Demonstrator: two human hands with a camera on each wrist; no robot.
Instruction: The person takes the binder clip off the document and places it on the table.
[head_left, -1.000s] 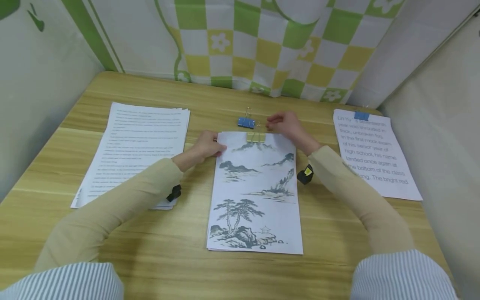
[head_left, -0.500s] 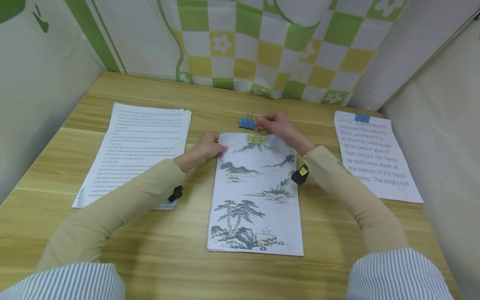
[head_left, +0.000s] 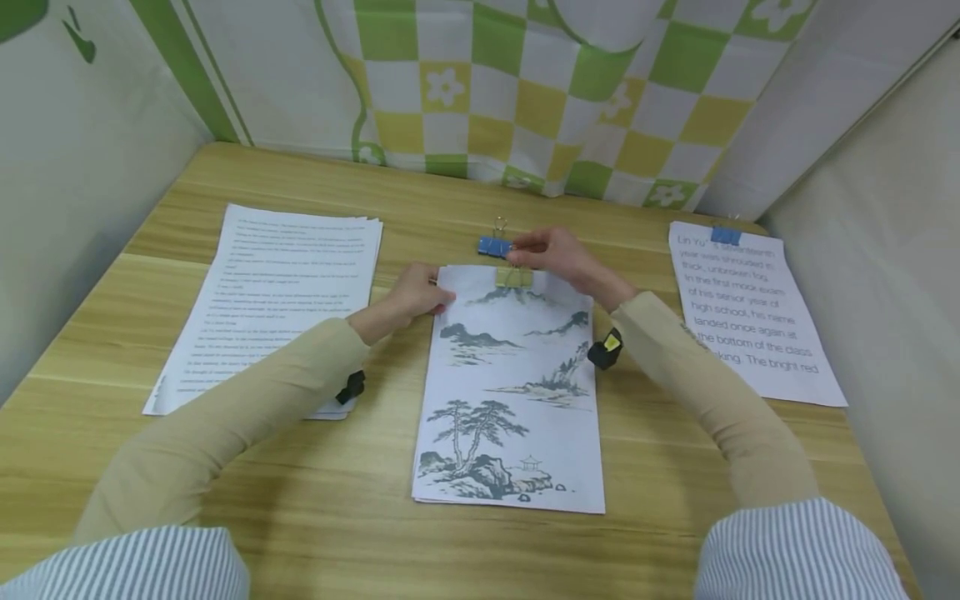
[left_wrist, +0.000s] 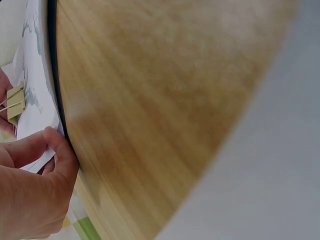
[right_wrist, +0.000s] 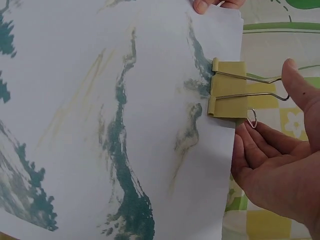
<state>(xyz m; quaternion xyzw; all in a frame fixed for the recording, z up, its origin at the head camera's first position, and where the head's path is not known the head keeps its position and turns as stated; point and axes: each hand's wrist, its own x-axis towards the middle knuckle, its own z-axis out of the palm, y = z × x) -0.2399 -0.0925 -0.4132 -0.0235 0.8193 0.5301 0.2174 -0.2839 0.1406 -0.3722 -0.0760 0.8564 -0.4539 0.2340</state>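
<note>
Several sheets with an ink landscape [head_left: 513,383] lie stacked in the middle of the desk [head_left: 375,517], short edge toward the far edge, and a yellow clip [head_left: 513,277] bites the middle of that far edge. The left hand [head_left: 416,293] pinches the stack's far left corner, thumb on top in the left wrist view. The right hand [head_left: 558,254] hovers at the clip's wire handles [right_wrist: 260,87] with its fingers [right_wrist: 260,150] loosely curved; it seems to grasp nothing. A blue clip [head_left: 493,246] lies just beyond, near those fingertips.

The paper looks light, floppy and apt to fan or slide, so the clipped edge is the safest place to lift it. The clip is small, stiff and springy, best taken by squeezing both handles.

Text pages [head_left: 277,292] lie toward the left edge; a blue-clipped, large-print page [head_left: 750,317] lies at the right edge.
</note>
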